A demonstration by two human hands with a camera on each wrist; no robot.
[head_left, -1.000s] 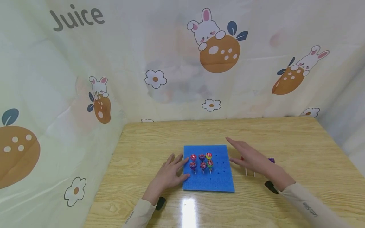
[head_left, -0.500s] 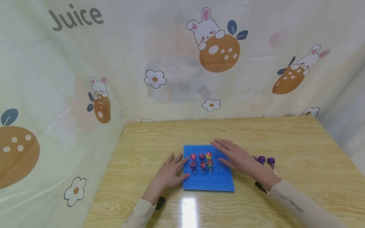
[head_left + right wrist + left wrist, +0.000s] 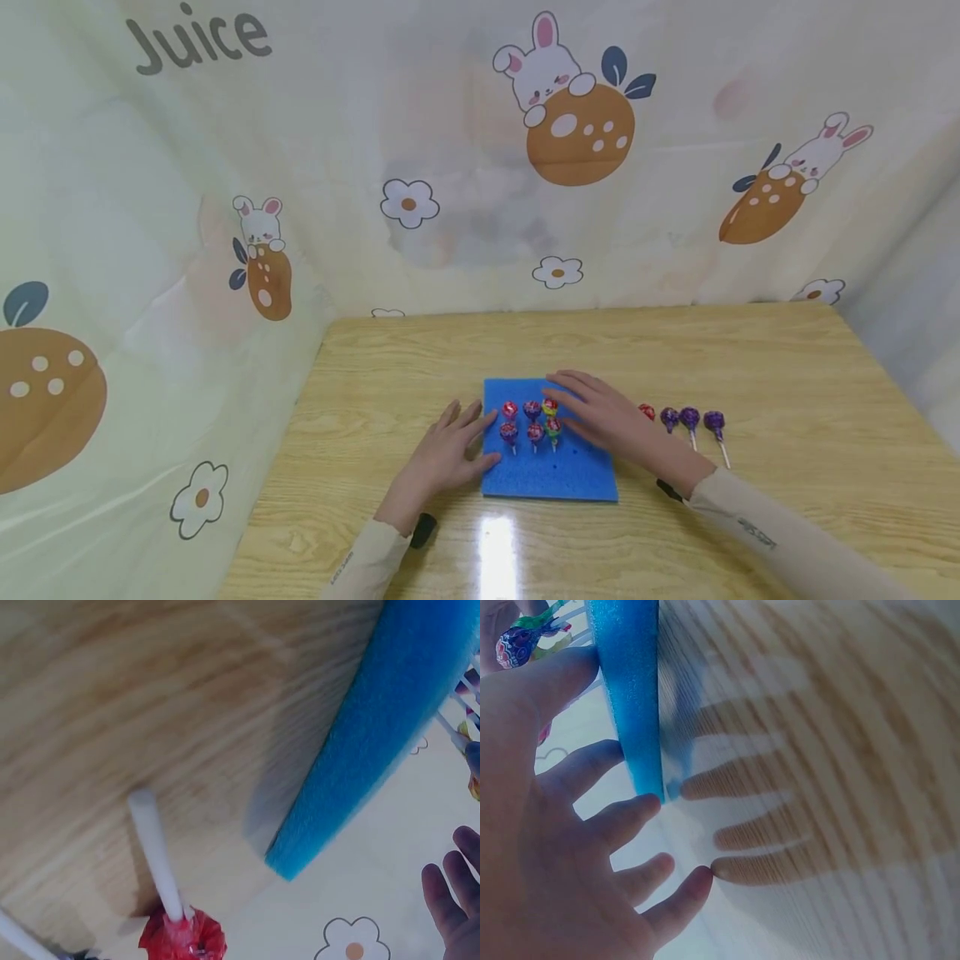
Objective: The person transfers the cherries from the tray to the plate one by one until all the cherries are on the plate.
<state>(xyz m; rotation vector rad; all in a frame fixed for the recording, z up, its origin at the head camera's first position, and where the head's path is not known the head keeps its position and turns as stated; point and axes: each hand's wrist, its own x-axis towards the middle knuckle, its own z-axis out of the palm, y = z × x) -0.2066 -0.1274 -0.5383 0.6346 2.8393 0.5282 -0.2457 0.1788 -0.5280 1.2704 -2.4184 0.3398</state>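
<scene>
Wooden table (image 3: 390, 358) below and blue foam (image 3: 525, 485) on top, I'd steady the foam's edge with my wide-spread left hand (image 3: 442, 458), and, my right hand (image 3: 611, 417) loose, fingers apart at the standing yellow lollipop (image 3: 550, 411), go softly past the green lollipop (image 3: 553, 427).

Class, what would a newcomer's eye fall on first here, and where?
Probably the bright blue rectangular foam board on the wood-grain table, with six round, shiny-wrapped lollipops standing in it. Next, the person's hands: the left hand at its left edge, the right hand over its right side. Behind hangs a cream curtain printed with white rabbits.
</scene>
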